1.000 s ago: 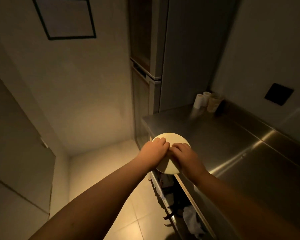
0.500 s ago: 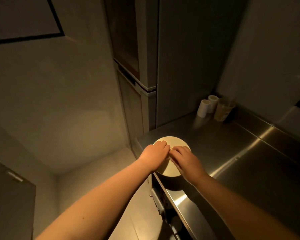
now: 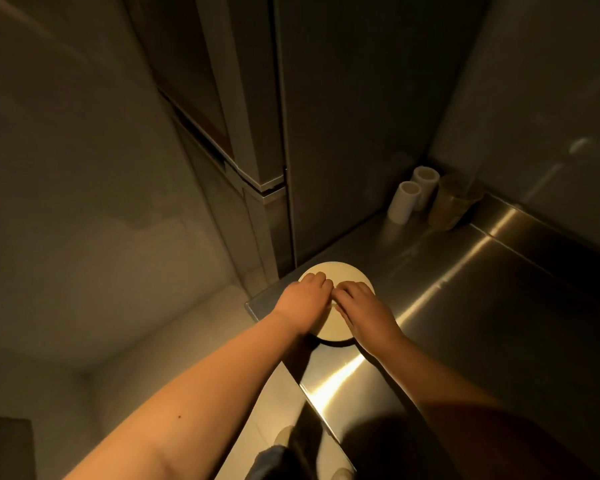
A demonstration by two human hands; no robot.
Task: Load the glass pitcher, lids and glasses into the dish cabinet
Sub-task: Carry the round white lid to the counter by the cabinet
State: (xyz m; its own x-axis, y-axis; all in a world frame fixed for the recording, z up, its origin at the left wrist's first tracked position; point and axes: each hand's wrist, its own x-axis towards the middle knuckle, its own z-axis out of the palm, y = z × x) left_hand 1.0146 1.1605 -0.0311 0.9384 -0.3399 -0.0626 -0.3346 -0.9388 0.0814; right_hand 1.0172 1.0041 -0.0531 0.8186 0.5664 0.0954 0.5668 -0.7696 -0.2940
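Observation:
A round cream lid (image 3: 342, 273) lies flat at the near left corner of the steel counter (image 3: 482, 306), with a dark shadow under its near edge. My left hand (image 3: 303, 301) grips its left half, fingers curled on top. My right hand (image 3: 364, 311) grips the right half the same way, and the fingertips of both hands meet over the lid's middle. A tall grey cabinet (image 3: 253, 133) with shut doors stands right behind the counter corner. No pitcher is in view.
Two white cylinders (image 3: 404, 202) (image 3: 425, 183) and a brownish translucent cup (image 3: 451, 206) stand in the counter's back corner against the wall. To the left the counter ends and drops to the tiled floor (image 3: 271, 410). My feet show at the bottom.
Both hands carried the lid from beyond the counter's front edge to over its corner. The view has tilted down and closer to the cabinet.

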